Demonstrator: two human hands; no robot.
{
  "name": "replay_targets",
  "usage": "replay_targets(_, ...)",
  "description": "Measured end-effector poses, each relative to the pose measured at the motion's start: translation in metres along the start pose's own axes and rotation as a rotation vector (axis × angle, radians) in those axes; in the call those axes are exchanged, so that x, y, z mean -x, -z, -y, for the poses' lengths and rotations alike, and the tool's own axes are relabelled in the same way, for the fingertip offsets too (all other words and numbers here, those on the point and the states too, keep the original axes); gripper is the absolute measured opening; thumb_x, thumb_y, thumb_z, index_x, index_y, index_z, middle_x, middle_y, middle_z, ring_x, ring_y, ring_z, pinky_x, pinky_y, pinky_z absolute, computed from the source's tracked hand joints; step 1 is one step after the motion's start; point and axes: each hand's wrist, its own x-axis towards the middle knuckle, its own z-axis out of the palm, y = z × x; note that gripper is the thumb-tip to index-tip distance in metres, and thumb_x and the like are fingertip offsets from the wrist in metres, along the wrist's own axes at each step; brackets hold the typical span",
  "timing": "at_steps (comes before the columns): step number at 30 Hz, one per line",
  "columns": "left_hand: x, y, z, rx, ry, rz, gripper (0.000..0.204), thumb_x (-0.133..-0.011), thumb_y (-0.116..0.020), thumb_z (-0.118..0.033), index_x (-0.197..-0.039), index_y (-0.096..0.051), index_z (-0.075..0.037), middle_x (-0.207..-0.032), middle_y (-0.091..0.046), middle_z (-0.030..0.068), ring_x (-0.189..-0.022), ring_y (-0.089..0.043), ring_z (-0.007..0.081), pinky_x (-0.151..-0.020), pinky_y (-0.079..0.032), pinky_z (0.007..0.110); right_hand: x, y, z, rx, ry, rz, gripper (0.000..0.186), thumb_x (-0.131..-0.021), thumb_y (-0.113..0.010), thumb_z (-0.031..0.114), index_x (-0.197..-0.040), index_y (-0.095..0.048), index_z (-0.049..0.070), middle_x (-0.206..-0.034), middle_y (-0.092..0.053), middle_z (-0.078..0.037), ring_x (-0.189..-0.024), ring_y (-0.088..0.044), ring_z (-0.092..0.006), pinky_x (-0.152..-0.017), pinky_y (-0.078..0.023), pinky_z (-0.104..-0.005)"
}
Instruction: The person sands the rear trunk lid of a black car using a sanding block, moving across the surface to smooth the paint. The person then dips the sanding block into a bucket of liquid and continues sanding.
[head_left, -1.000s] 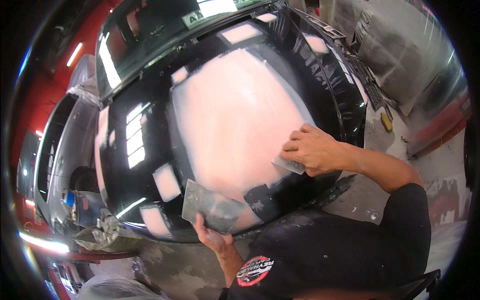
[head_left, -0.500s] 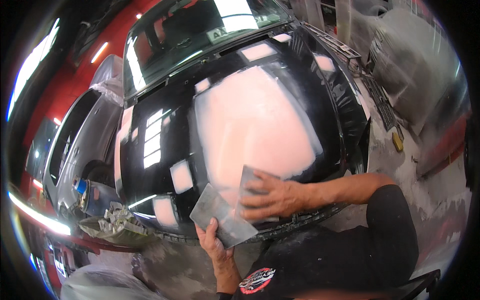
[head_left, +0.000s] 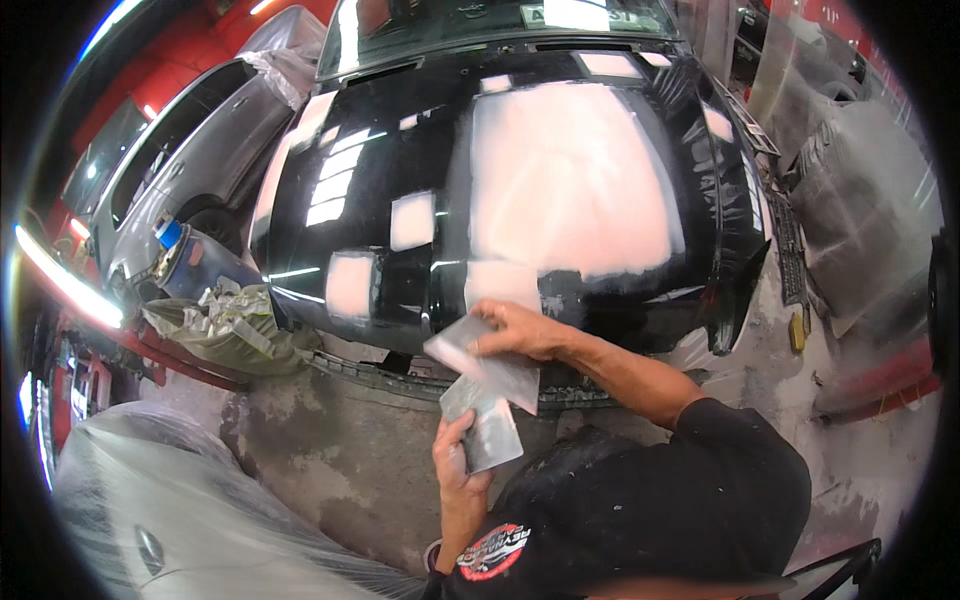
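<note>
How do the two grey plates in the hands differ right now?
The upper plate, pinched by the right hand, lies tilted across and overlaps the top edge of the lower plate. The lower plate, gripped from beneath by the left hand, stands more upright and shows a lighter smear on its face; the upper plate looks longer and plainer. Both are flat, grey and held just below the black hood.

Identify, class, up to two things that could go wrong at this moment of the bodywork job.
The right hand scrapes a spreader over the board held in the left hand; filler could drip onto the floor. Working close to the black hood, a slip might smear its glossy paint.
</note>
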Motion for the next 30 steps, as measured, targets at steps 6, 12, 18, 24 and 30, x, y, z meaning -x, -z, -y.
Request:
replay_targets(6, 0.06, 0.034, -0.043, 0.074, -0.161, -0.052, 0.044, -0.088, -0.056, -0.003, -0.131, -0.05, -0.003, -0.118, -0.062, 0.0141, -0.102, -0.065, 0.0272, -0.09, -0.055, 0.042, 0.043, -0.013, -0.04, 0.646, -0.006, 0.427, 0.062, -0.074, -0.081, 0.027, -0.123, -0.052, 0.001, -0.104, -0.068, -0.019, -0.097, -0.066, -0.03, -0.081, -0.051, -0.042)
replay_targets(12, 0.092, 0.072, -0.063, -0.095, -0.622, -0.29, 0.039, -0.1, -0.053, -0.016, -0.137, -0.044, -0.007, -0.122, -0.061, 0.0117, -0.105, -0.063, 0.0234, -0.091, -0.053, 0.039, 0.057, -0.061, -0.05, 0.455, 0.075, -0.078, 0.049, -0.075, -0.082, 0.024, -0.113, -0.061, 0.002, -0.098, -0.07, -0.015, -0.087, -0.068, -0.0248, -0.077, -0.053, -0.0379)
replay_targets(18, 0.085, 0.082, -0.019, -0.081, -0.782, -0.28, 0.037, -0.1, -0.057, -0.011, -0.134, -0.045, -0.004, -0.122, -0.061, 0.0094, -0.106, -0.062, 0.0197, -0.093, -0.052, 0.036, 0.064, -0.127, -0.064, -0.53, 0.019, -0.302, 0.027, -0.094, -0.068, 0.023, -0.113, -0.063, 0.005, -0.106, -0.065, -0.003, -0.099, -0.058, -0.0121, -0.089, -0.047, -0.032)
replay_targets(24, 0.094, 0.076, -0.004, -0.049, -0.684, -0.484, 0.032, -0.098, -0.057, -0.007, -0.128, -0.049, -0.001, -0.119, -0.061, 0.0099, -0.105, -0.062, 0.0194, -0.092, -0.051, 0.035, 0.069, -0.182, -0.072, -0.373, 0.011, -0.355, 0.037, -0.104, -0.051, 0.034, -0.122, -0.057, 0.003, -0.112, -0.061, -0.004, -0.104, -0.053, -0.0141, -0.092, -0.044, -0.0318)
replay_targets(30, 0.086, 0.104, -0.006, -0.259, -0.686, -0.474, 0.038, -0.096, -0.062, -0.014, -0.129, -0.051, 0.001, -0.123, -0.061, 0.0109, -0.106, -0.06, 0.0179, -0.092, -0.049, 0.033, 0.081, -0.194, -0.053, -0.02, 0.066, -0.187, 0.041, -0.103, -0.052, 0.036, -0.127, -0.056, 0.002, -0.112, -0.061, -0.003, -0.103, -0.052, -0.013, -0.091, -0.043, -0.0309)
